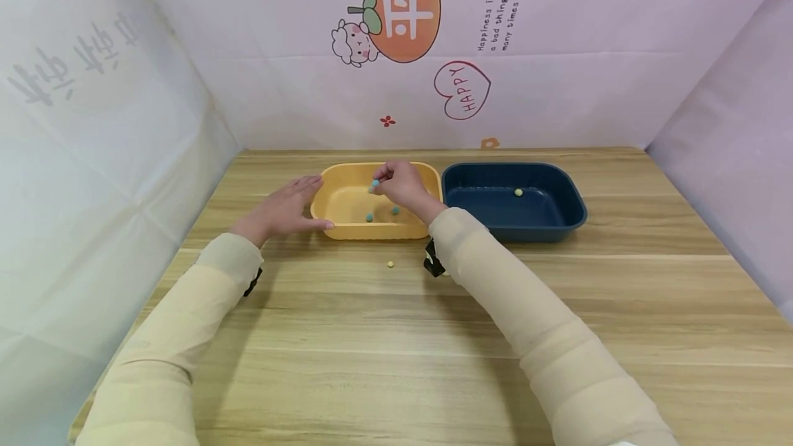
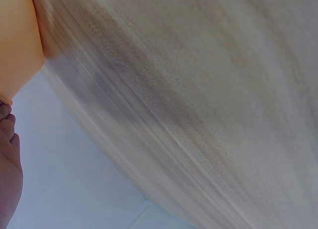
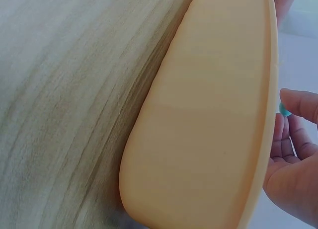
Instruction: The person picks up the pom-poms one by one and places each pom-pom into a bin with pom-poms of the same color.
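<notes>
My right hand (image 1: 404,184) is over the yellow basin (image 1: 378,231), pinching a small blue ball (image 3: 284,110) between thumb and fingertips. Two more blue balls (image 1: 369,217) lie on the basin's floor. At the basin's left end, my left hand (image 1: 281,210) rests against the rim, fingers extended toward the back and thumb stretched along the near side. Part of that hand shows at the edge of the left wrist view, its fingertips by the basin. A navy blue basin (image 1: 526,232) stands immediately right of the yellow one, with a pale yellow ball (image 1: 518,193) inside.
On the wooden table (image 1: 347,363), a small pale yellow ball (image 1: 390,264) lies in front of the yellow basin. Behind the basins rises a white printed cloth backdrop (image 1: 279,88), and more white cloth hangs at both sides.
</notes>
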Action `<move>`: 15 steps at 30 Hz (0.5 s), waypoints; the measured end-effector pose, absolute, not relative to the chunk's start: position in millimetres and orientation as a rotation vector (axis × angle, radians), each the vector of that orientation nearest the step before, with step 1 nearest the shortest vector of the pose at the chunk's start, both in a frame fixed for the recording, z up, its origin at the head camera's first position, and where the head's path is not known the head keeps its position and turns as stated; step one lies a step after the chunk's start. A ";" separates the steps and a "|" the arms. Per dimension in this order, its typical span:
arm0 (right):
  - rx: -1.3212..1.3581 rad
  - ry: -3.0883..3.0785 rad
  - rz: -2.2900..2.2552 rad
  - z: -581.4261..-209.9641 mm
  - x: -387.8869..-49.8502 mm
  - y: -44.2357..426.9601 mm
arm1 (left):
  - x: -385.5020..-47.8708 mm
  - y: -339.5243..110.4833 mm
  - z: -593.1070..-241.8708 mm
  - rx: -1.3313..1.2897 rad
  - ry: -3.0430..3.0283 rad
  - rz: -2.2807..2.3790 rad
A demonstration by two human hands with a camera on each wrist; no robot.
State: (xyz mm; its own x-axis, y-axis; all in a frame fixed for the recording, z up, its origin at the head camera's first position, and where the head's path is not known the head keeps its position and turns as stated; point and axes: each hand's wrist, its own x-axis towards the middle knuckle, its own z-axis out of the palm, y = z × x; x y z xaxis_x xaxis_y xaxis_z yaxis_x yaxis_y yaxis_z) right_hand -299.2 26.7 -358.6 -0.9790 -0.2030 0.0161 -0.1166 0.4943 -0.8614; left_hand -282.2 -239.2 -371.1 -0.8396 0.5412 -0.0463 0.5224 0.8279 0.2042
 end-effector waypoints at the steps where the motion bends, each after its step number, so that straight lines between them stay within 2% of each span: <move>1: -0.284 2.639 -1.512 -358.6 -299.4 26.7 | -282.2 -239.2 -370.9 0.849 2.905 0.279; 15: -0.292 2.652 -1.499 -355.5 -298.4 26.6 | -283.7 -240.5 -372.4 0.839 2.897 0.265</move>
